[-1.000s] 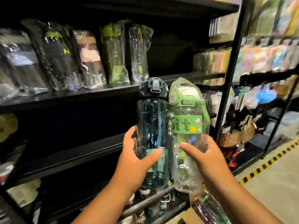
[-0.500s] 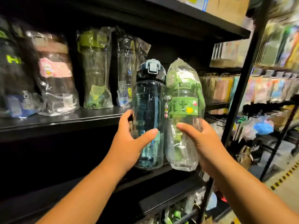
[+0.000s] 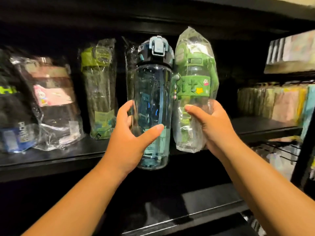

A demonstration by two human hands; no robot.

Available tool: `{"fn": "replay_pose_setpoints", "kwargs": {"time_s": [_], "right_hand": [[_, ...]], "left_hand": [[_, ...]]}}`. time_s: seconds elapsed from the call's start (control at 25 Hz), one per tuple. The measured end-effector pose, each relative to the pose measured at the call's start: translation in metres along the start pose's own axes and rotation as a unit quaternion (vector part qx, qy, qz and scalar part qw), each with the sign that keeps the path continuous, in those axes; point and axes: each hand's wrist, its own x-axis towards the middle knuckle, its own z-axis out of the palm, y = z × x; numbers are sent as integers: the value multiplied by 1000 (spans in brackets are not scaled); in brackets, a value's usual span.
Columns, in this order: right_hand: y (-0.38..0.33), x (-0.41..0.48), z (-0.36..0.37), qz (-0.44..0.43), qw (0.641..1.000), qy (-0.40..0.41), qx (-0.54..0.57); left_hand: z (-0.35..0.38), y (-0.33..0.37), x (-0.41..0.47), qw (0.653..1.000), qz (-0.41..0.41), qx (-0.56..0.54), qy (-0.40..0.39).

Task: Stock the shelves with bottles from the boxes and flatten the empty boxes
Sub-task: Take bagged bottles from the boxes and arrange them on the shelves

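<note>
Both bottles have come up to shelf height now: left hand gripping the blue bottle, right hand clutching the bagged green bottle. That slippery wrap could slide, or they'll knock over the wrapped bottles already standing there.

We hold a clear blue bottle upright in our left hand; it is unwrapped, with a dark lid and a pale blue flip latch. Touching its right side, a green bottle sealed in clear plastic stands upright in our right hand. Both hang before the black shelf, where wrapped bottles stand in a row.
</note>
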Motion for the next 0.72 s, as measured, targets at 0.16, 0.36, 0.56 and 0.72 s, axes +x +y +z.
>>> {"fn": "replay_pose_setpoints", "kwargs": {"time_s": [0.16,0.36,0.56,0.72], "right_hand": [[22,56,-15,-20,997,-19,-70],[55,97,-20,-7,993,-40,-112],[60,113,-4,5,987,-80,-138],[62,120,-2,22,980,-89,-175]], "left_hand": [[20,5,16,998,-6,41,50],[51,11,17,989,13,81,126],[62,8,17,980,6,117,159],[72,9,18,975,-2,139,172]]}}
